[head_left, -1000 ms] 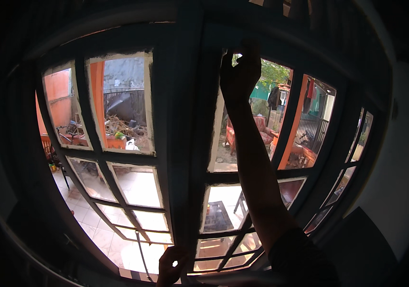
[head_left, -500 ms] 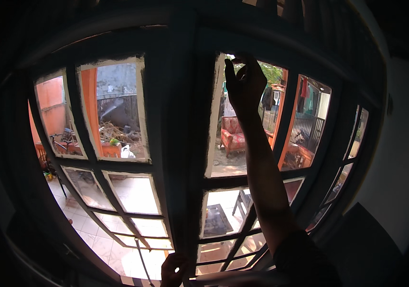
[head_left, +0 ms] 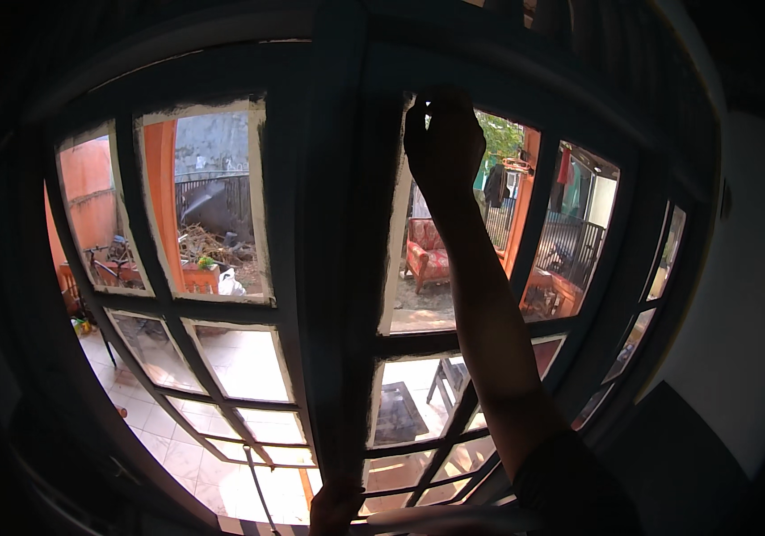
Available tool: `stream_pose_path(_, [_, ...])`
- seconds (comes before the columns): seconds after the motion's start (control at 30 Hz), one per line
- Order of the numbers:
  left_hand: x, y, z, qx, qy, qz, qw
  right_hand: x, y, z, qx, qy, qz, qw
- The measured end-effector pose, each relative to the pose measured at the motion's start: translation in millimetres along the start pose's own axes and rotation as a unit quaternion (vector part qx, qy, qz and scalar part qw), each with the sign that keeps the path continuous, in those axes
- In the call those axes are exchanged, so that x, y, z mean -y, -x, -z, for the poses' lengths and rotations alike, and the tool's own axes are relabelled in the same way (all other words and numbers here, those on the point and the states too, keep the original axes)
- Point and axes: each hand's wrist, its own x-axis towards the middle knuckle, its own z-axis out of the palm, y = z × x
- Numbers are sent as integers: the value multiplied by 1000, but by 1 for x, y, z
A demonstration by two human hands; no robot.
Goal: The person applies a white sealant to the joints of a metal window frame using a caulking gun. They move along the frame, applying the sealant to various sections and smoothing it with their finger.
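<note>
Before me stands a dark window frame point(head_left: 333, 268) with small panes. Pale strips, which look like tape point(head_left: 259, 201), line the edges of several panes. My right hand point(head_left: 445, 138) is raised to the top left corner of the upper right-hand pane point(head_left: 499, 228). It is a dark silhouette with the fingers drawn together at the pane's edge; whatever they pinch is hidden. At the lower edge of the view my left hand point(head_left: 336, 506) is against the middle post, fingers curled. Shadow conceals anything inside it.
The left casement point(head_left: 177, 308) stands swung outward, a thin stay rod point(head_left: 259, 489) at its bottom. Through the glass show a red patterned armchair point(head_left: 427, 255), a dark table point(head_left: 399, 413) and a tiled floor point(head_left: 163, 447). A pale wall point(head_left: 749, 295) lies at the right.
My right hand has shifted slightly left and its fingers have drawn together at the pane's corner. My left hand has moved slightly right and down against the post. The view has shifted a little.
</note>
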Motion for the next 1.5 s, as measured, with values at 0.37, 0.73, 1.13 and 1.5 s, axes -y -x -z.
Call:
stream_pose_path(0.37, [13, 5, -6, -11, 46, 12, 999, -27, -11, 25, 98, -126, 47, 986])
stream_pose_path(0.73, [-25, 11, -23, -15, -159, 29, 987, -25, -12, 13, 88, 5, 125, 988])
stream_pose_path(1.13, [-10, 35, -17, 5, -255, -76, 964, -26, -17, 28, 118, -38, 149, 981])
stream_pose_path(1.5, [-16, 46, -34, 18, -239, -54, 969, -23, 20, 26, 151, -76, 180, 969])
